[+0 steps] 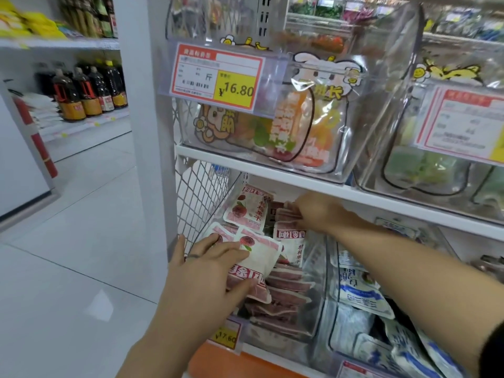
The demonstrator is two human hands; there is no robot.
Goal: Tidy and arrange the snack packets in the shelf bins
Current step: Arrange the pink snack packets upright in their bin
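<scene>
Left hand (207, 271) lies flat with fingers spread over a white snack packet printed with a red fruit and red characters (256, 257), its thumb pressed against the packet's lower edge so the packet is held between thumb and fingers. That packet sits on top of a stack of similar pink-and-white packets (283, 290) filling the clear plastic bin on the lower shelf (317, 271), at the left end beside a white wire mesh side panel (200, 192). Right hand (313, 211) reaches deeper into the same bin, under the white shelf board (300, 175), fingers closed around the top edges of several upright packets at the back (286, 214). Another white packet with the red fruit (246, 208) leans against the bin's left wall, between the two hands. Just to the right, a neighbouring clear bin holds white-and-blue packets (360, 290). Above, a red and yellow price tag reading 16.80 (218, 76) hangs on an upper clear bin.
</scene>
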